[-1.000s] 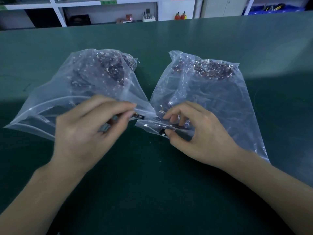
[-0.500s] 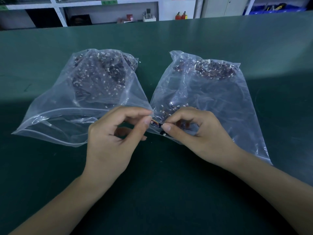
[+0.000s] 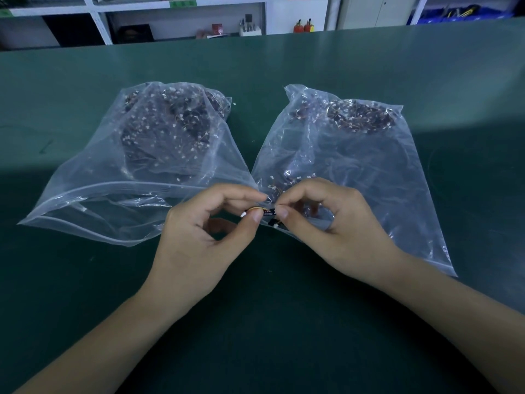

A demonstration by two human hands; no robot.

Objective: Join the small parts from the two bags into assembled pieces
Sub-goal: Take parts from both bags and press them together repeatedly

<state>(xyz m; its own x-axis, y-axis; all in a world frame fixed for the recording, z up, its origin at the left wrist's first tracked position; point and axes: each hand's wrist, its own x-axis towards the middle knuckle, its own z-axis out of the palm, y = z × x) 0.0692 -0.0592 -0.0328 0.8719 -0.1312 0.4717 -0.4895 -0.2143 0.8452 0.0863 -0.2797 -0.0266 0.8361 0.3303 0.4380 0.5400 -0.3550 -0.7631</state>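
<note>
Two bare hands meet over a dark green surface (image 3: 284, 322), working a tiny component between them. The left hand (image 3: 199, 237) pinches a small wired part with a white plug (image 3: 250, 213) between thumb and forefinger; the right hand (image 3: 335, 223) pinches a small black board-like part (image 3: 269, 213) the same way, the two parts touching end to end. Behind them lie two clear plastic zip bags with open mouths facing the person: the left bag (image 3: 136, 172) and the right bag (image 3: 355, 166), each heaped at its far end with dark small parts flecked with white connectors. White shelving (image 3: 99, 21) lines the background.
</note>
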